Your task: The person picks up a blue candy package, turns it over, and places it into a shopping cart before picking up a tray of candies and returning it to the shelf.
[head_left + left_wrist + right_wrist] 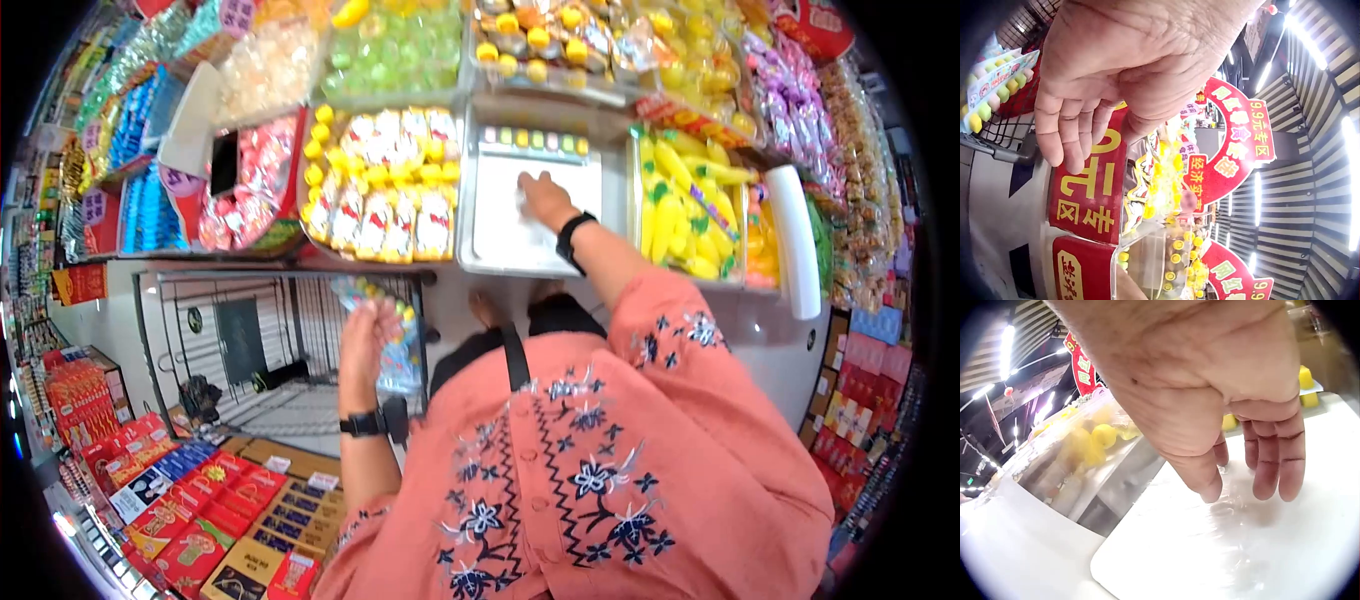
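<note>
In the head view my right hand (545, 200) reaches into a clear bin (470, 235) with a white bottom. Its thumb and index finger pinch wrinkled clear plastic film (1230, 519) over the white surface; the other fingers point downward. A row of pastel pieces (535, 143) lies beyond that hand in the bin. My left hand (1107, 94) is over a wire shopping cart (290, 290), fingers loosely bent and nothing between them. A flat pack of pastel candies (999, 87) is by the cart's wires, apart from the fingers in the left wrist view.
Yellow banana-shaped packs (685, 215) fill the bin on the right. On the left are white-and-yellow packs (390, 195), then pink packets (265, 170) with a dark phone-like rectangle (225, 165) on them. A white roll (792, 240) stands at the counter's right. Red boxes (205, 510) are stacked behind the cart.
</note>
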Demonstrator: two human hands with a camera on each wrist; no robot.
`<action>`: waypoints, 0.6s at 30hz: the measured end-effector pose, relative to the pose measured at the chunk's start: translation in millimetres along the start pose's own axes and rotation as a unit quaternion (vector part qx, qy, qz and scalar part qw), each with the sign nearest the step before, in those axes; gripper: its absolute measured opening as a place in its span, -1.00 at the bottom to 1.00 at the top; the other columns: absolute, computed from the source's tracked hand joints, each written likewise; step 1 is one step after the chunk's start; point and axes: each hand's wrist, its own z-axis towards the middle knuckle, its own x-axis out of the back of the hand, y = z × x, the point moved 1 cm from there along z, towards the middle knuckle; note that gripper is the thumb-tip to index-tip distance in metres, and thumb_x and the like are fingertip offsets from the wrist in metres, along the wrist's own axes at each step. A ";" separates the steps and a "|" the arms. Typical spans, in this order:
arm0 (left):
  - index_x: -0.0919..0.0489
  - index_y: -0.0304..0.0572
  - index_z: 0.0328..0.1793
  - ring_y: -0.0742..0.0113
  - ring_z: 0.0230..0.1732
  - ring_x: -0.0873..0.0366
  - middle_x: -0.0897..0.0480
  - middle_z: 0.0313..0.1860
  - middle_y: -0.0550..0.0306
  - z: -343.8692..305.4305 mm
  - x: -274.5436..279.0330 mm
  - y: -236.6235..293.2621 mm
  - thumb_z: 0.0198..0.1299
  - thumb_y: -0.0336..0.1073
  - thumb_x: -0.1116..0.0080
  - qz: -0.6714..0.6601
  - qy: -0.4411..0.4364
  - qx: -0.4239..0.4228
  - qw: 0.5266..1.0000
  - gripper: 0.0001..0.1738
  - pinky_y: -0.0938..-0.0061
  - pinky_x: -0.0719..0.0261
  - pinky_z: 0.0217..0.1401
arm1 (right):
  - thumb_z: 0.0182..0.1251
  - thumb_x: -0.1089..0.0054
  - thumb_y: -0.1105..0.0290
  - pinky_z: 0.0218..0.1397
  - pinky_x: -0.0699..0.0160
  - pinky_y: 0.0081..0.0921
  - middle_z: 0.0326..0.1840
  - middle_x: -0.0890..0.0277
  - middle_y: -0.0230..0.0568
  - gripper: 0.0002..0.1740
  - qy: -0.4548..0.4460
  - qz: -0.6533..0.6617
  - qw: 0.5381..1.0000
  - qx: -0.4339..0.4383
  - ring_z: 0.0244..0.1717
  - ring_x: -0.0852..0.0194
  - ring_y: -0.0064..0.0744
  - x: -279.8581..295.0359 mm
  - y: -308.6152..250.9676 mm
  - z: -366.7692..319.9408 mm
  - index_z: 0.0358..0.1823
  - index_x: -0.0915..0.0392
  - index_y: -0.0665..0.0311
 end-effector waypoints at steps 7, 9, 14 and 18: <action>-0.49 -0.31 0.22 0.26 -0.08 -0.68 -0.66 0.04 -0.01 -14.7 -11.9 12.9 0.47 -0.09 -0.01 0.018 0.011 -0.001 1.000 -0.57 0.38 -0.68 -0.03 | 0.19 -0.21 0.39 0.01 -0.65 -0.06 0.04 -0.46 0.27 -0.69 -0.017 -0.020 0.999 -0.025 -0.04 -0.60 0.22 -9.2 -1.0 6.3 -0.03 -0.53 0.28; -0.51 -0.29 0.19 0.27 -0.10 -0.67 -0.66 0.00 0.02 -15.5 -16.3 13.3 0.46 -0.09 -0.01 0.023 0.014 -0.002 1.000 -0.59 0.38 -0.67 -0.04 | 0.22 -0.17 0.40 0.00 -0.68 -0.13 0.02 -0.52 0.22 -0.75 -0.043 -0.043 0.998 -0.013 0.00 -0.64 0.07 -7.3 1.2 2.9 -0.08 -0.59 0.29; -0.52 -0.29 0.17 0.27 -0.10 -0.66 -0.66 -0.03 0.01 -12.7 -20.6 9.4 0.44 -0.09 -0.06 0.012 0.003 -0.004 1.000 -0.59 0.36 -0.66 -0.07 | 0.15 -0.19 0.41 -0.32 -0.68 -0.25 -0.32 -0.66 0.10 -0.71 -0.121 0.106 0.986 -0.037 -0.33 -0.72 -0.18 24.2 -0.6 -1.2 -0.13 -0.58 0.43; -0.50 -0.33 0.21 0.25 -0.09 -0.66 -0.66 -0.03 -0.01 -4.4 -28.0 8.6 0.44 -0.08 -0.07 0.034 -0.015 -0.006 0.999 -0.55 0.36 -0.67 -0.06 | 0.16 -0.21 0.41 -0.51 -0.67 -0.38 -0.47 -0.59 -0.10 -0.80 -0.145 0.263 0.950 -0.080 -0.53 -0.68 -0.31 31.2 21.9 -10.1 -0.29 -0.47 0.41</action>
